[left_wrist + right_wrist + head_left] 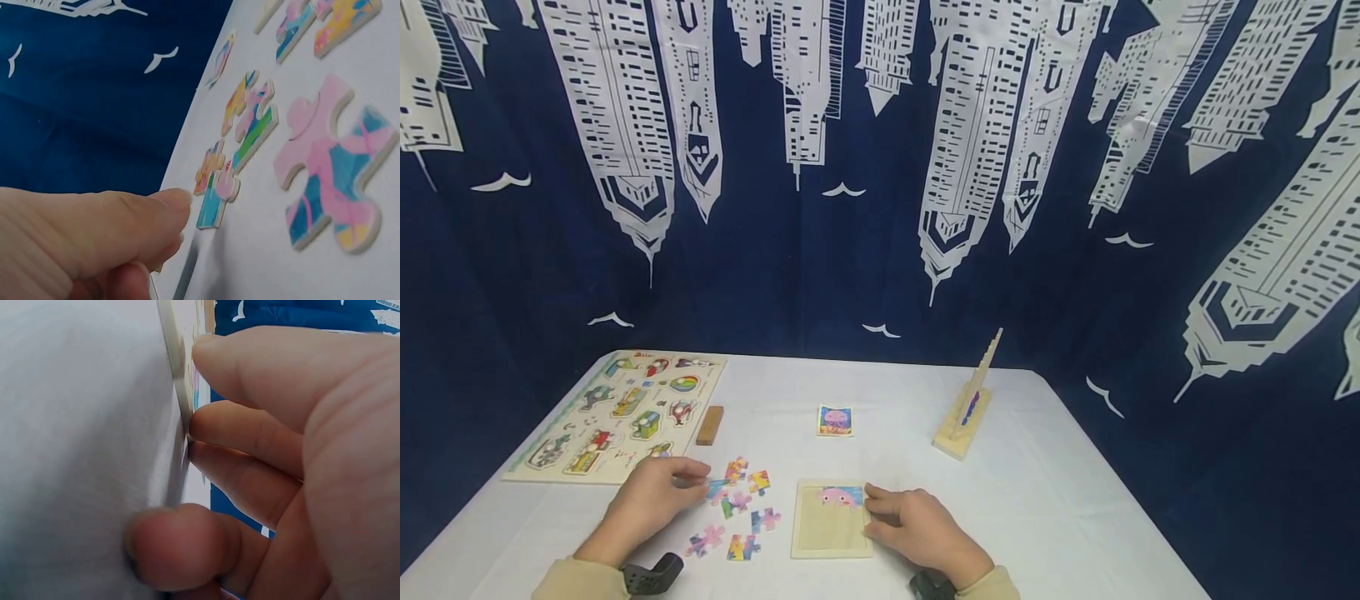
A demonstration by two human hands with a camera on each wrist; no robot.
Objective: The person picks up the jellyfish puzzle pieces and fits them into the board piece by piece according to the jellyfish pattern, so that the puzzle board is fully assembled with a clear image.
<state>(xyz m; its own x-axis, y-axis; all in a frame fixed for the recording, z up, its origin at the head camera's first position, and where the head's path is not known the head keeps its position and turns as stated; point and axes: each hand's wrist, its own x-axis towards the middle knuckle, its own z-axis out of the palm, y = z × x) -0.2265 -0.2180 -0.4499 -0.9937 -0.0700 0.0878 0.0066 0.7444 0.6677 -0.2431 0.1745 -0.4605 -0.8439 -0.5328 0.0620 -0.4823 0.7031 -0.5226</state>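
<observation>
My left hand [658, 500] is beside a blue-and-pink jigsaw piece [215, 199], with thumb and fingertips close to its edge; whether they touch it I cannot tell. Several loose jigsaw pieces [765, 521] in pink, blue and yellow lie to the right of that hand. A square wooden puzzle tray [831, 536] sits flat on the table, with pink-and-blue pieces [841, 497] fitted along its top right. My right hand [921, 525] rests at the tray's right side, fingertips against the rim [181, 394].
A wooden picture board [617, 417] lies at the left back, beside a small brown block [710, 425]. A small pink-creature picture card [835, 421] is beyond the tray. At the back right, a thin wooden upright stands on a base [951, 442]. White cloth covers the table [1060, 500].
</observation>
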